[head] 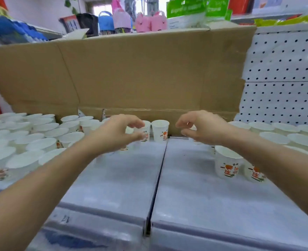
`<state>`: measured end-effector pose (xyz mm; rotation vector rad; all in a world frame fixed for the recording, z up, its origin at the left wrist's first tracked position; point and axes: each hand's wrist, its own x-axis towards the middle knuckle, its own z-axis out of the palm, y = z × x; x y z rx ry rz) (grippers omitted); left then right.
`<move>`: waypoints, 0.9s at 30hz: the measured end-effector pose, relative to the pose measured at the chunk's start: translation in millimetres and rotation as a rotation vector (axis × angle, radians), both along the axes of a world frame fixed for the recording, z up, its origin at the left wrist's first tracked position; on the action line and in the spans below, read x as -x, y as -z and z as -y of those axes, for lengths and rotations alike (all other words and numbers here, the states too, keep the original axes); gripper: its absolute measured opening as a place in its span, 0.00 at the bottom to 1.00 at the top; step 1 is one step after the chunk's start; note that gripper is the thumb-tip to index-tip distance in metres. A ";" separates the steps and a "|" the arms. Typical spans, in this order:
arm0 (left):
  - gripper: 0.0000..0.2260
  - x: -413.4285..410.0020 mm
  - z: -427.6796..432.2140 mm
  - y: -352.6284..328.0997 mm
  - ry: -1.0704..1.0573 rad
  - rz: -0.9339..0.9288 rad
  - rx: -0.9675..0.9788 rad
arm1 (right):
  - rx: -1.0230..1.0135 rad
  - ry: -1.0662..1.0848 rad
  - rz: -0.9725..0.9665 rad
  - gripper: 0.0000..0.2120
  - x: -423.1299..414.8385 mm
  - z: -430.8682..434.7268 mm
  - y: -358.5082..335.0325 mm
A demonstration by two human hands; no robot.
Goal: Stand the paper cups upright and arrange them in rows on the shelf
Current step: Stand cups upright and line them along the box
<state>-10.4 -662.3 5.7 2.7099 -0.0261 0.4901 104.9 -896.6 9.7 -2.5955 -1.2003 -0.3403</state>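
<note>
"While both arms are reaching in, where is the left hand?"
"It is curling beside an upright paper cup at the back of the shelf; gripping or not, I cannot tell."
"And the right hand?"
"It is hovering, fingers loosely curled, holding nothing."

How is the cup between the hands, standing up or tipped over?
Standing up: the cup has its open rim on top and its base on the shelf.

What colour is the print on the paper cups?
Orange-red with green, on the paper cup; head view.
</note>
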 end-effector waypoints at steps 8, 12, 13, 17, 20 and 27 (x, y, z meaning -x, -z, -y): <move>0.11 -92.2 -61.0 -19.5 0.066 -0.158 -0.212 | 0.095 0.185 -0.013 0.11 -67.0 -79.1 9.5; 0.10 -125.1 -68.5 -3.2 0.094 -0.243 -0.293 | 0.194 0.163 0.127 0.08 -82.9 -95.7 26.8; 0.09 -130.5 -69.2 0.5 0.102 -0.232 -0.319 | 0.211 0.153 0.155 0.07 -84.2 -97.8 28.0; 0.06 -142.6 -69.6 10.3 0.160 -0.149 -0.406 | 0.296 0.144 0.247 0.07 -84.3 -94.3 23.0; 0.04 -148.2 -65.8 15.3 0.244 -0.095 -0.365 | 0.381 0.149 0.314 0.07 -85.2 -82.2 19.6; 0.06 -164.0 -51.7 21.0 0.293 -0.065 -0.325 | 0.323 0.134 0.152 0.12 -89.6 -62.8 17.1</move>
